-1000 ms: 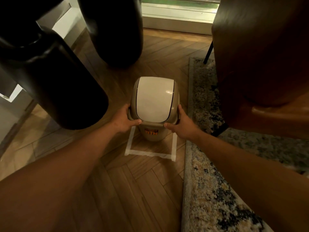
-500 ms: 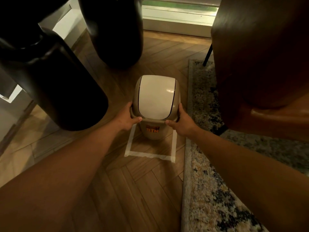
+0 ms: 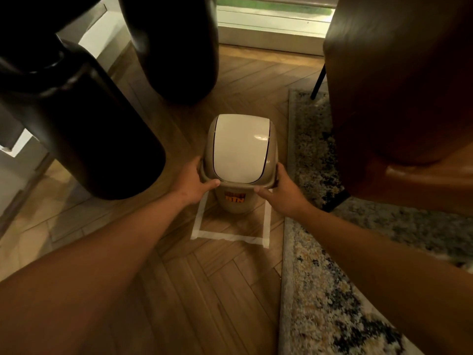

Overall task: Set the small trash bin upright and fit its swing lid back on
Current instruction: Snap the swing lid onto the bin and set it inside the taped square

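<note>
— What has changed in the head view over the last second?

— Little. The trash bin [image 3: 239,175] stood upright with the swing lid [image 3: 240,147] on it a second ago, and it does now. It has only slid a touch away from me inside the white tape square [image 3: 230,235], so I judge the fitting done and this is a last nudge into place.

— And your grip?

— My left hand [image 3: 193,181] wraps the lid collar's left edge, thumb on its front rim. My right hand [image 3: 280,193] does the same on the right. Both are closed on the collar, not on the white flap.

— Where does the bin sit?

— On the wood floor [image 3: 163,278], just beside the patterned rug [image 3: 332,290], with the brown chair [image 3: 396,98] to its right and dark cylinders [image 3: 84,124] to its left.

— Which way does it point?

— Its long axis runs straight up toward me, base on the floor. The orange label [image 3: 235,198] faces me, and the flap's length runs from me toward the window [image 3: 271,19].
</note>
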